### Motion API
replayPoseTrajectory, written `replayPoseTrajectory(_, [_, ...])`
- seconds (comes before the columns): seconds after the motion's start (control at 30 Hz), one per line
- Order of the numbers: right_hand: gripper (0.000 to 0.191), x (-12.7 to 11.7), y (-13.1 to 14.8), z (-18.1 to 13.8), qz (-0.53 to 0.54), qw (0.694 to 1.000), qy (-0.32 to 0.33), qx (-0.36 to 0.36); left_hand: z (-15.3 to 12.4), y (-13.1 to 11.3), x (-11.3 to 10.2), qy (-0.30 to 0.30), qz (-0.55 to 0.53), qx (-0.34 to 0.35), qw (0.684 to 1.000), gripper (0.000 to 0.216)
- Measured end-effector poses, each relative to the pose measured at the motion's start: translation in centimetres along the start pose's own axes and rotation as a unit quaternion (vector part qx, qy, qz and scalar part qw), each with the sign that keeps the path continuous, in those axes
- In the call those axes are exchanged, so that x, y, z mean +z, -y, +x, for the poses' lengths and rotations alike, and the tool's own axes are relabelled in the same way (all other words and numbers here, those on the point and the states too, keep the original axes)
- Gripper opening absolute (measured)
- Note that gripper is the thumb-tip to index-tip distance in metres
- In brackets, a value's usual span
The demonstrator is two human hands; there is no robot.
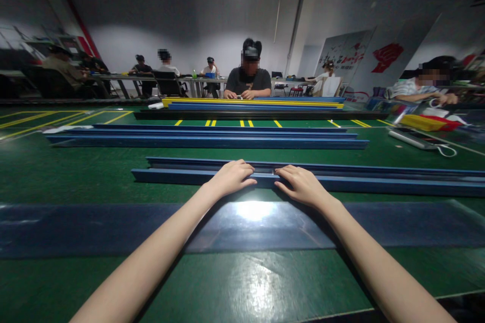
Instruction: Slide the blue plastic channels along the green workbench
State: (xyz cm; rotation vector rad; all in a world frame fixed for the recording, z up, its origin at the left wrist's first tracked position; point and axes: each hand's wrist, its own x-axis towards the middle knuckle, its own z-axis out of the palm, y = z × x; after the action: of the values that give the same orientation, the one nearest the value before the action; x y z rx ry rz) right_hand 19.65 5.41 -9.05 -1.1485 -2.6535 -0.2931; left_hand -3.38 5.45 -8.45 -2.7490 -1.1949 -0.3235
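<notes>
A long blue channel rail (379,181) lies across the green floor in front of me. My left hand (231,177) rests on its near edge with fingers curled over the rim. My right hand (301,185) lies beside it on the same rail, fingers also bent over the edge. A small gap separates the two hands. Between me and the rail, a wide dark blue glossy strip (94,229) stretches flat across the floor beneath my forearms.
More blue rails (204,137) lie farther back, then a stack of blue and yellow rails (253,104) in front of a seated person (248,81). A white power strip (411,139) and red-yellow cloth (428,122) sit at right. Other people sit at tables behind.
</notes>
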Motion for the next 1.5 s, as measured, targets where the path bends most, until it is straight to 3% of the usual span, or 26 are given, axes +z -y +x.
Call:
replayPoseTrajectory(0.53, [0.029,0.11,0.02,-0.03,-0.006,1.000,-0.001,0.001,0.01,-0.07,0.09,0.001,-0.014,-0.009,1.000,0.030])
replayPoseTrajectory(1.1, [0.026,0.53,0.10,-0.05,0.014,1.000,-0.020,-0.010,-0.17,-0.16,0.22,-0.038,-0.093,-0.109,0.989,0.026])
replayPoseTrajectory(1.5, [0.017,0.31,0.25,-0.06,-0.001,0.999,-0.045,-0.018,-0.25,-0.28,0.10,-0.017,-0.060,-0.103,0.993,0.027])
